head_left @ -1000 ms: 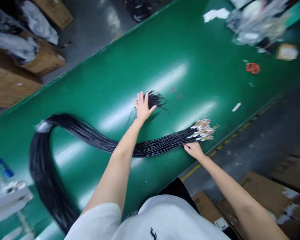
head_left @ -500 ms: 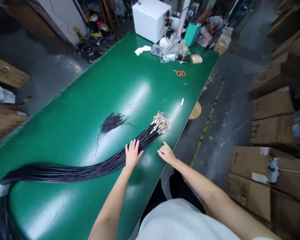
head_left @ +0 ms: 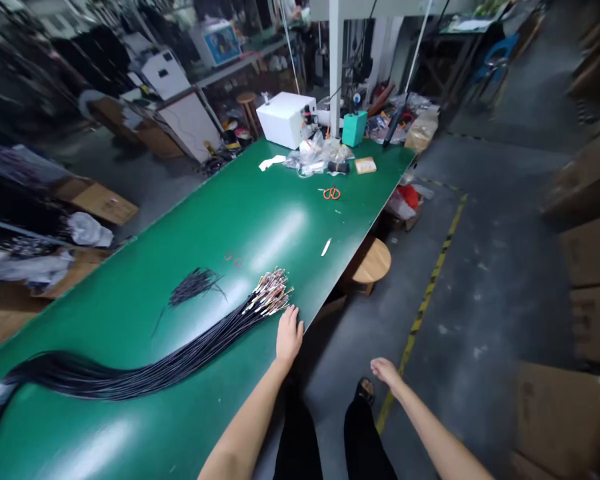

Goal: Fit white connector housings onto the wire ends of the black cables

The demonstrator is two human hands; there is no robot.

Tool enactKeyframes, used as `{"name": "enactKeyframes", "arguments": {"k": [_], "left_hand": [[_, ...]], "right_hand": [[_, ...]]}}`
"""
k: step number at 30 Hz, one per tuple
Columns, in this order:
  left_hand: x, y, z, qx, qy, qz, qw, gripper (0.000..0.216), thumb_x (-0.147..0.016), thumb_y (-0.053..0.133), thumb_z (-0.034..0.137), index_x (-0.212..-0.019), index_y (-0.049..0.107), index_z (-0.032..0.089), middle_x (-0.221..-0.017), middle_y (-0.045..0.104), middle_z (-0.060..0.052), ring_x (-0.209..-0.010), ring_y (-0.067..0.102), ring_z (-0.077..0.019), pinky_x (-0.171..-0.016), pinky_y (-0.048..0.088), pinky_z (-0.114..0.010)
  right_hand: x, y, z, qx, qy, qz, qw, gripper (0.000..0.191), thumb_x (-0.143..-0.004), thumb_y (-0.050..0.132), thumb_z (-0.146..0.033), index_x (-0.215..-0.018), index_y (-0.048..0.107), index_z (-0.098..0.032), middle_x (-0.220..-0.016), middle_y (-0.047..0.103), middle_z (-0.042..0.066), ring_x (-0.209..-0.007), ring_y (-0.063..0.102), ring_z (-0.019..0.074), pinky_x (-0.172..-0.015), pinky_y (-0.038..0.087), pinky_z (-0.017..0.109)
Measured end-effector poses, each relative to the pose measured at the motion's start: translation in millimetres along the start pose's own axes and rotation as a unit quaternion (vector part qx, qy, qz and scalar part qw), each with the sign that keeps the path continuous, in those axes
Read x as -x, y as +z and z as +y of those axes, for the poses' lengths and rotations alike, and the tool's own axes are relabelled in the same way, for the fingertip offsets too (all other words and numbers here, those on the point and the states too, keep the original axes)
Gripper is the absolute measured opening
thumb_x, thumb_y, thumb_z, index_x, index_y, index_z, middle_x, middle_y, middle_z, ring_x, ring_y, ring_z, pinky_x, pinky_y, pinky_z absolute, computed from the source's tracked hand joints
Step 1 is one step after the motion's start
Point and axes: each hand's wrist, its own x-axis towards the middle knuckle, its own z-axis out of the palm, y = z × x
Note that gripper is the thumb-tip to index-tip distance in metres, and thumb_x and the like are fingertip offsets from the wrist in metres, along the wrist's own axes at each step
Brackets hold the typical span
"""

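A long bundle of black cables (head_left: 180, 363) lies in a curve across the green table, its stripped wire ends (head_left: 273, 292) fanned out near the right edge. Beside those ends my left hand (head_left: 289, 337) rests at the table's edge, fingers stretched out and holding nothing. It is off the bundle, close to the wire tips. My right hand (head_left: 386, 370) hangs over the floor, away from the table, with its fingers curled in and no object showing. A small pile of short black pieces (head_left: 194, 285) sits on the table left of the wire ends.
Orange-handled scissors (head_left: 332, 193) and a small white strip (head_left: 326, 247) lie farther up the green table (head_left: 220, 207). A white box-shaped machine (head_left: 285, 120) and plastic bags stand at its far end. A round wooden stool (head_left: 373, 261) stands by the right edge; cartons (head_left: 563, 417) are on the right.
My left hand has come off the cable bundle to the table edge. My right hand has moved out over the floor. The view has tilted up, showing more of the room.
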Motion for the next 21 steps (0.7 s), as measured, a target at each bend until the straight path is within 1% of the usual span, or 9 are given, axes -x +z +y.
{"name": "enactKeyframes", "arguments": {"k": [3,6,9,12,14,16,19,21], "left_hand": [[-20,14,10,-0.020,0.004,0.002,1.000,0.049,-0.106,0.042,0.031,-0.148,0.058,0.012,-0.162,0.053,-0.018,-0.154,0.050,-0.0322,-0.129,0.043,-0.056],[-21,15,11,-0.040,0.000,0.001,0.999,0.048,-0.106,0.044,0.029,-0.150,0.057,0.014,-0.162,0.053,-0.017,-0.154,0.050,-0.0317,-0.128,0.044,-0.057],[-15,12,11,-0.063,0.002,-0.003,0.998,0.048,-0.105,0.045,0.027,-0.150,0.057,0.016,-0.161,0.055,-0.015,-0.152,0.052,-0.0313,-0.125,0.047,-0.057],[-10,10,11,-0.086,0.006,-0.012,0.996,0.049,-0.105,0.045,0.027,-0.151,0.056,0.017,-0.162,0.055,-0.013,-0.152,0.052,-0.0294,-0.124,0.049,-0.055],[-7,9,11,-0.099,0.004,-0.016,0.995,0.049,-0.105,0.044,0.026,-0.152,0.055,0.019,-0.162,0.055,-0.012,-0.153,0.052,-0.0280,-0.123,0.050,-0.053],[-6,9,11,-0.108,0.004,-0.020,0.994,0.050,-0.104,0.044,0.025,-0.153,0.054,0.019,-0.162,0.055,-0.011,-0.153,0.052,-0.0269,-0.124,0.050,-0.050],[-4,9,11,-0.118,0.009,-0.025,0.993,0.051,-0.104,0.044,0.025,-0.153,0.053,0.018,-0.161,0.055,-0.013,-0.152,0.053,-0.0267,-0.123,0.049,-0.049],[-4,7,10,-0.122,0.013,-0.029,0.992,0.051,-0.104,0.044,0.024,-0.154,0.052,0.017,-0.161,0.055,-0.015,-0.152,0.053,-0.0271,-0.123,0.050,-0.049]], "right_hand": [[-63,-35,-44,-0.095,0.030,0.024,0.995,0.033,-0.102,0.067,-0.040,-0.125,0.067,-0.016,-0.120,0.071,0.008,-0.101,0.071,0.0189,-0.087,0.063,0.039],[-125,-51,-96,-0.182,0.034,0.038,0.982,0.036,-0.103,0.065,-0.041,-0.129,0.066,-0.017,-0.127,0.069,0.010,-0.107,0.070,0.0207,-0.091,0.063,0.041],[-181,-49,-143,-0.248,0.032,0.055,0.967,0.039,-0.102,0.066,-0.042,-0.133,0.064,-0.017,-0.131,0.068,0.011,-0.111,0.070,0.0223,-0.094,0.063,0.044],[-228,-37,-177,-0.297,0.026,0.074,0.951,0.039,-0.103,0.065,-0.042,-0.134,0.064,-0.019,-0.134,0.067,0.011,-0.113,0.069,0.0225,-0.096,0.062,0.044],[-254,-28,-191,-0.322,0.010,0.085,0.943,0.038,-0.103,0.064,-0.042,-0.134,0.064,-0.019,-0.135,0.066,0.011,-0.113,0.069,0.0224,-0.096,0.062,0.044],[-273,-19,-198,-0.342,-0.017,0.089,0.935,0.039,-0.103,0.065,-0.040,-0.135,0.063,-0.019,-0.135,0.066,0.011,-0.113,0.069,0.0227,-0.095,0.062,0.044],[-291,-10,-199,-0.363,-0.057,0.088,0.926,0.041,-0.102,0.067,-0.038,-0.136,0.062,-0.017,-0.134,0.067,0.011,-0.112,0.069,0.0228,-0.094,0.063,0.044],[-296,-10,-194,-0.371,-0.070,0.087,0.922,0.039,-0.101,0.068,-0.037,-0.135,0.063,-0.017,-0.133,0.067,0.010,-0.111,0.070,0.0223,-0.093,0.063,0.043]]}}
